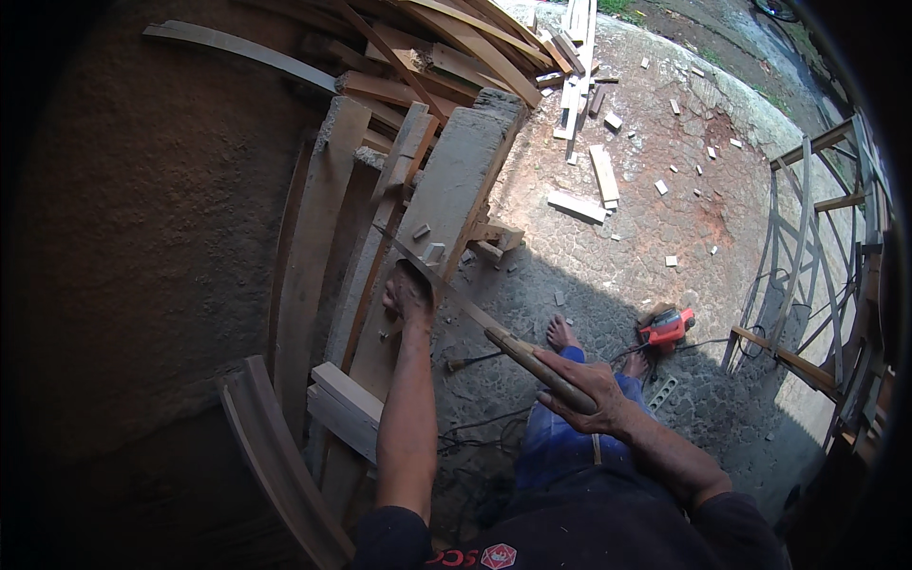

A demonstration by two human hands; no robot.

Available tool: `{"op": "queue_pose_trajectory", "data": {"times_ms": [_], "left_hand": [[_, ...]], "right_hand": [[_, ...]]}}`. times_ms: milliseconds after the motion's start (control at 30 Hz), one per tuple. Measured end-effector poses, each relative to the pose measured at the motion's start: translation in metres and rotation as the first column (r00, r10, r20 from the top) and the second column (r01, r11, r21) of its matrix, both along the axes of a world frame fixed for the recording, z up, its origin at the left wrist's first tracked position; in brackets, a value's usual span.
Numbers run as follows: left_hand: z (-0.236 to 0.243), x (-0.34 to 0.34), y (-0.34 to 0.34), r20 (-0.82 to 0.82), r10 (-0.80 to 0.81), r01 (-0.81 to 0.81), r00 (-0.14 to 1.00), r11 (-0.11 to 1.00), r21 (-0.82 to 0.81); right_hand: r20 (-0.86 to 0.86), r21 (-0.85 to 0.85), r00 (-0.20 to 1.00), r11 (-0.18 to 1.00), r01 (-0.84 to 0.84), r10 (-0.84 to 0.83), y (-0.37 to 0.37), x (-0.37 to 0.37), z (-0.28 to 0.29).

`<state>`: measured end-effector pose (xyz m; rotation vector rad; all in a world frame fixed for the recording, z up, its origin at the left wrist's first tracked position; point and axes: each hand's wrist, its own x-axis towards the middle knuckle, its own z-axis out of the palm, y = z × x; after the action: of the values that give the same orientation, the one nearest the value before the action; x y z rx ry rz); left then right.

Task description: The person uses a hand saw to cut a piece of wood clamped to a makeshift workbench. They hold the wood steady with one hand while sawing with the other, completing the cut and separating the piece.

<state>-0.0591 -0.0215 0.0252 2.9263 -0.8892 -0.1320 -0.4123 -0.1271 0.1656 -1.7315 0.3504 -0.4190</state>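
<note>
A handsaw [467, 306] runs slantwise across the bench, its thin blade pointing to the upper left. My right hand [591, 391] is closed around its long wooden handle. On the thick wooden plank bench [465, 157], my left hand [408, 293] is curled against the top, close beside the blade. The pale end of a small wood piece [433, 254] shows just past the blade and appears gripped by that hand; the fingers hide most of it. A small offcut [421, 232] lies farther up the bench.
Boards [318, 218] lean left of the bench, below a lumber pile [427, 57]. Pale blocks [378, 418] sit near my left forearm. A red power tool [668, 329] with a cord lies by my feet. Offcuts [577, 206] dot the floor; a wooden frame [807, 218] stands right.
</note>
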Motion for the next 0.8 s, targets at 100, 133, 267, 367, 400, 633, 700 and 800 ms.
{"op": "queue_pose_trajectory", "data": {"times_ms": [100,133,267,367,400,633,700,800], "left_hand": [[0.001,-0.008,-0.004,-0.001,-0.020,0.020,1.000,1.000,-0.010],[0.006,-0.009,-0.011,-0.001,-0.028,0.028,1.000,1.000,0.002],[0.001,0.005,-0.010,-0.025,0.024,-0.024,0.999,1.000,0.005],[-0.002,0.006,0.001,-0.077,0.047,-0.045,0.996,0.999,0.029],[0.005,0.001,-0.008,-0.108,0.065,-0.063,0.992,0.998,0.019],[0.033,-0.013,-0.020,-0.266,0.140,-0.184,0.954,0.972,-0.148],[0.037,-0.016,-0.014,-0.230,0.024,-0.084,0.973,0.963,-0.255],[0.040,-0.011,0.012,-0.173,-0.138,0.075,0.975,0.942,-0.328]], "right_hand": [[-0.021,-0.043,0.998,0.998,0.055,-0.056,0.002,0.017,-0.003],[-0.086,-0.038,0.996,0.999,0.026,-0.030,-0.001,0.028,-0.003],[-0.020,-0.115,0.999,0.993,0.027,-0.030,-0.003,0.038,-0.011],[-0.010,-0.073,1.000,0.997,0.004,-0.005,0.004,-0.007,-0.010],[-0.025,-0.059,1.000,0.998,0.009,-0.010,0.005,-0.018,-0.011],[-0.026,0.022,0.982,0.982,0.189,-0.189,0.002,-0.026,-0.010],[-0.029,-0.010,0.962,0.962,0.273,-0.273,-0.005,-0.036,-0.003],[-0.044,0.013,0.925,0.926,0.378,-0.377,-0.015,-0.059,0.001]]}}
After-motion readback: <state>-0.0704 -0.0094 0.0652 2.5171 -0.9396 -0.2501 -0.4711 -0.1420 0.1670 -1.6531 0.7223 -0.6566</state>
